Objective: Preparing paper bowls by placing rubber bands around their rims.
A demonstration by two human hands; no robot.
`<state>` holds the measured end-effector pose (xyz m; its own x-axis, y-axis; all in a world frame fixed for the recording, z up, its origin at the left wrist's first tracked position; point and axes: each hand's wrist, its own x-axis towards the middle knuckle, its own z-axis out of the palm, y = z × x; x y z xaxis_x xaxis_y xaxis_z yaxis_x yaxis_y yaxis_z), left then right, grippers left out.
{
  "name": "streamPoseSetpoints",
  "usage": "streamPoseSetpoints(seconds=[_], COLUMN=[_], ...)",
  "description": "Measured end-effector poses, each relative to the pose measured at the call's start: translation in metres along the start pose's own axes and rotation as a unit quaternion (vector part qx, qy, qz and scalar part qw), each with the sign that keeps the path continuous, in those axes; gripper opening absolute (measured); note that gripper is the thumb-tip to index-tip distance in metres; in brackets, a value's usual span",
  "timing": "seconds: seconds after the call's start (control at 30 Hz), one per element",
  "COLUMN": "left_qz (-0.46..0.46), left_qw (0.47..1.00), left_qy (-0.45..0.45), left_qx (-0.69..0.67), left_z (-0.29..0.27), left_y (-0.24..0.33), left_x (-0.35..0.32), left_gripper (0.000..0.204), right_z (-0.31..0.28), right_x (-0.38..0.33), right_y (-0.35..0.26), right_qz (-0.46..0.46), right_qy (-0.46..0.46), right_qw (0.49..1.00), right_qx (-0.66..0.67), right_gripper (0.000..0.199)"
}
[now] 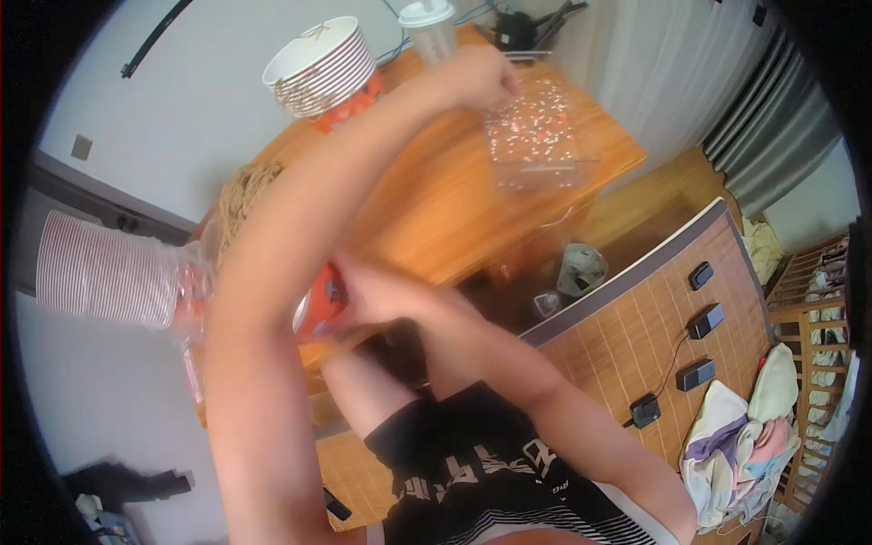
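While left hand is reaching across wooden desk, fingers pinching shut on top edge of clear speckled bag, bag hanging over desk's far side. Right hand is curling closed around orange cup at desk's near edge, beside sleeve of stacked cups.

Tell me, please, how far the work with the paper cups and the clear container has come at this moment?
Done: a pile of paper cups stands nested on the wooden table. In hand: the left hand reaches over to the clear speckled container, while the right hand grips one orange cup at the table edge. Left: a long sleeve of cups lies wrapped at the side, apparently not yet unpacked.
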<state>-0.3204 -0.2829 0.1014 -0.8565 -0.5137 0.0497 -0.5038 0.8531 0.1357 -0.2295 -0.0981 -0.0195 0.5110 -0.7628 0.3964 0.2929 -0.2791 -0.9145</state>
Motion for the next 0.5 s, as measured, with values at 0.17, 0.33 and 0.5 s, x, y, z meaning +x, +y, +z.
streamPoseSetpoints(seconds=[0.17, 0.33, 0.5], left_qz=[-0.051, -0.126, -0.201], left_qw=[0.998, 0.977, 0.835], left_qy=[0.038, 0.169, 0.486], left_qx=[-0.007, -0.016, -0.161], left_z=[-0.014, -0.112, -0.102], left_y=[-0.015, -0.009, -0.019], left_x=[0.004, -0.112, -0.316], left_gripper=[0.024, 0.027, 0.030], right_z=[0.000, -0.008, -0.043], right_x=[0.008, 0.004, -0.031], right_y=[0.018, 0.024, 0.014], right_qz=[-0.044, 0.004, 0.050], right_qy=[-0.008, 0.025, 0.119], right_qw=[0.998, 0.999, 0.992], right_qx=[0.035, -0.032, -0.001], right_gripper=[0.116, 0.121, 0.116])
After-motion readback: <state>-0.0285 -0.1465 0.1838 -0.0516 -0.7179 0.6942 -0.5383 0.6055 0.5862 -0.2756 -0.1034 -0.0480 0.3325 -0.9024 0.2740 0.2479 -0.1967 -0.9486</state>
